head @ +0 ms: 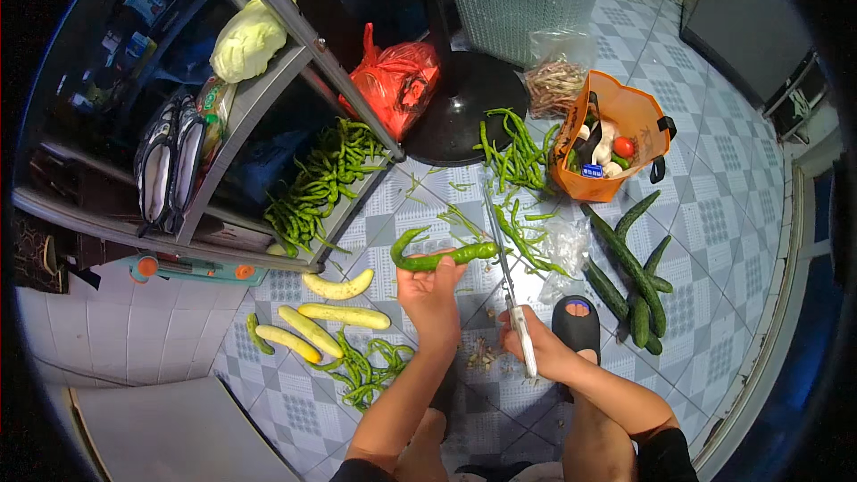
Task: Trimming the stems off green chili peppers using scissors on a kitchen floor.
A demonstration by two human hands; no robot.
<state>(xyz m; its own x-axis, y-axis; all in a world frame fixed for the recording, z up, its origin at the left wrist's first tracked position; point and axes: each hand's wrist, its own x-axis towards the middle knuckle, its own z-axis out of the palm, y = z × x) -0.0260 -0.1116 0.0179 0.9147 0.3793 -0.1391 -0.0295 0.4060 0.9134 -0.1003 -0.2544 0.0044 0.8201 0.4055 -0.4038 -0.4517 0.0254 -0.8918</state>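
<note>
My left hand (428, 304) grips a long green chili pepper (452, 258) above the tiled floor, its curled tip to the left and its stem end to the right. In my right hand (552, 351) is a long, narrow-bladed knife (522, 338) with a pale handle. The blade points away from me and crosses at the pepper's stem end; I cannot tell whether it cuts into it. Beyond the blade lie a pile of green chili peppers (519, 157) and several looser chilies (519, 237). Cut stem bits (482, 356) are scattered between my feet.
Pale yellow cucumber-like vegetables (343, 314) and green chilies (361, 371) lie left; dark green cucumbers (619, 251) lie right. An orange bag (581, 182) of vegetables, red plastic bag (402, 77) and mint basket (495, 23) stand beyond. The left rack holds chilies (328, 177) and a cabbage (248, 43).
</note>
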